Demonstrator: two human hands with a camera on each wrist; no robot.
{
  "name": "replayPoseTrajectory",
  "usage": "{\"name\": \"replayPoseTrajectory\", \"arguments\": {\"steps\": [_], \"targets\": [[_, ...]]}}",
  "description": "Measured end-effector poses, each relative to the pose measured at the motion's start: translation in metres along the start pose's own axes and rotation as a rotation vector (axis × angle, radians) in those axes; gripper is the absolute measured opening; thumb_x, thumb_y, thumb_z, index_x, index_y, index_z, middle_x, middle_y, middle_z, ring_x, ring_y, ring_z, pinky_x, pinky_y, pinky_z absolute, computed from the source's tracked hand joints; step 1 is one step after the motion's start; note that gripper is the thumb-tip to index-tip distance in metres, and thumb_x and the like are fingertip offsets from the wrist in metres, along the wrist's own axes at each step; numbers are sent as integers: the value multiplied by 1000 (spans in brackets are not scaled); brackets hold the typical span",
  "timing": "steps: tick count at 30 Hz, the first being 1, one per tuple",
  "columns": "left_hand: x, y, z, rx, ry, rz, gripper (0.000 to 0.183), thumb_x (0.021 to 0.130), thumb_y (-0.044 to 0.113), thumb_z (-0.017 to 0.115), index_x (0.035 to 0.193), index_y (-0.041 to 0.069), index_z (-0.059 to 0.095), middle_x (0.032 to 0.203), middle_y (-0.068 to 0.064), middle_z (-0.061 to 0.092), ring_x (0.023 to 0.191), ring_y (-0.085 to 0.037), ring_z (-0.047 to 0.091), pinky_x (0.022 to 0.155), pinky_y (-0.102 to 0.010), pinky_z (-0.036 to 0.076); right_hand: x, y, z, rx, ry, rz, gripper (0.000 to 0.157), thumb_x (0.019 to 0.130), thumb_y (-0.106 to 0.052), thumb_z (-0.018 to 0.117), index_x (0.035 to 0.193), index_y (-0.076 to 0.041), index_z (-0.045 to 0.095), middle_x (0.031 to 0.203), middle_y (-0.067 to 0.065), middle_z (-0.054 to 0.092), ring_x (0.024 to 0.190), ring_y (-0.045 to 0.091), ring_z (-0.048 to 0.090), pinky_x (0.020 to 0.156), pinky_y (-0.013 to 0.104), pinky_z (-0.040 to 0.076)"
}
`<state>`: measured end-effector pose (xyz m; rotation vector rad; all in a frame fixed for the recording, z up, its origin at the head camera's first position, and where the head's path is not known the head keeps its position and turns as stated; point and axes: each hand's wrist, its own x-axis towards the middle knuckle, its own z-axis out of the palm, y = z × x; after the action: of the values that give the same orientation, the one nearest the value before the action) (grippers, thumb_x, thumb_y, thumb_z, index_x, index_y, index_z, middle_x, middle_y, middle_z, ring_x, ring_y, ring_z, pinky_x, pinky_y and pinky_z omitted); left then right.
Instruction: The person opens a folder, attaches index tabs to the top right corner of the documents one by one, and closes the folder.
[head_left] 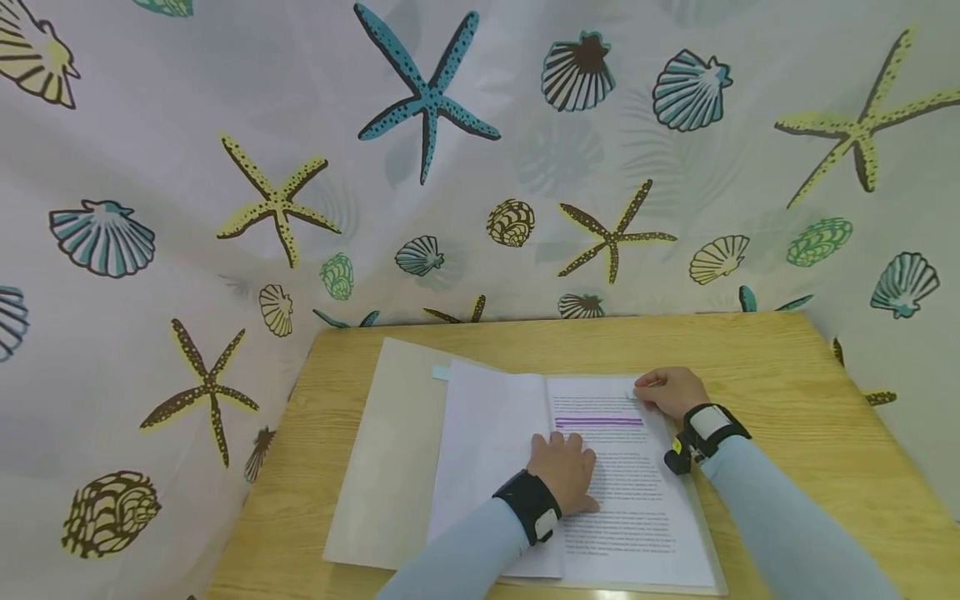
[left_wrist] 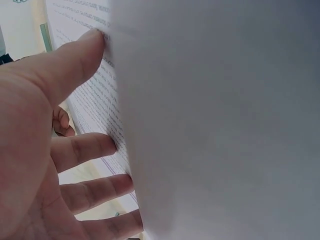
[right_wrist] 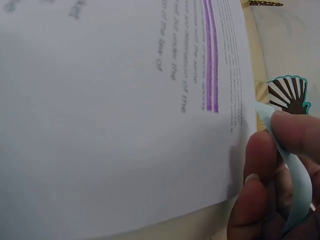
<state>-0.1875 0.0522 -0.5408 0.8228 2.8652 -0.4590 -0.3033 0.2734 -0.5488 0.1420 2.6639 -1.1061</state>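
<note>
A stapled-looking stack of printed paper lies open inside a cream folder (head_left: 382,467). Its right page (head_left: 622,533) carries dense text and two purple highlighter lines (head_left: 598,422). My left hand (head_left: 566,473) rests on that page near the fold, fingers spread and fairly straight; the left wrist view shows its fingertips along the edge of the turned page (left_wrist: 215,125). At the page's upper right edge, my right hand (head_left: 673,392) pinches a pale blue sticky tab (right_wrist: 299,192) between thumb and fingers. One end of the tab meets the paper's edge, and its other end curls into the palm.
Another pale blue tab (head_left: 440,372) shows at the top of the turned left page. Folder and papers lie on a wooden table (head_left: 810,400). Behind it hangs a white curtain (head_left: 480,275) printed with shells and starfish.
</note>
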Motion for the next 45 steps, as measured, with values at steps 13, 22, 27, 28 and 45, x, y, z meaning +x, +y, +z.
{"name": "replayPoseTrajectory", "arguments": {"steps": [13,22,27,28,45], "targets": [[-3,1,-7,22,-34,14,69,72,76,57,120,27,56,104,2,55,88,-20,50,75,-41,45,14,7,5,-33,6,24,25,84,-27,70,98,-7,67,87,9,65,78,25,55,65,34,41],[-3,0,-6,15,-35,14,69,72,75,58,121,27,56,106,2,55,89,-21,51,76,-41,46,18,8,8,-45,16,32,22,83,-27,70,96,-8,68,83,7,65,76,24,55,62,32,41],[-2,0,-4,16,-29,13,69,72,75,58,121,27,56,107,1,55,90,-21,51,77,-41,46,18,9,8,-48,22,28,22,84,-26,69,96,-8,68,83,8,65,75,24,55,61,33,41],[-2,0,-4,18,-28,13,69,72,75,58,121,27,56,107,1,55,89,-21,51,77,-41,46,18,9,8,-51,24,30,22,84,-26,69,95,-8,68,84,7,65,76,24,55,62,33,42],[-1,0,-4,30,-20,13,70,71,76,57,121,27,56,107,2,56,90,-21,51,76,-41,46,20,7,10,-78,40,29,19,83,-24,70,94,-8,69,79,6,65,72,22,55,59,32,42]]}}
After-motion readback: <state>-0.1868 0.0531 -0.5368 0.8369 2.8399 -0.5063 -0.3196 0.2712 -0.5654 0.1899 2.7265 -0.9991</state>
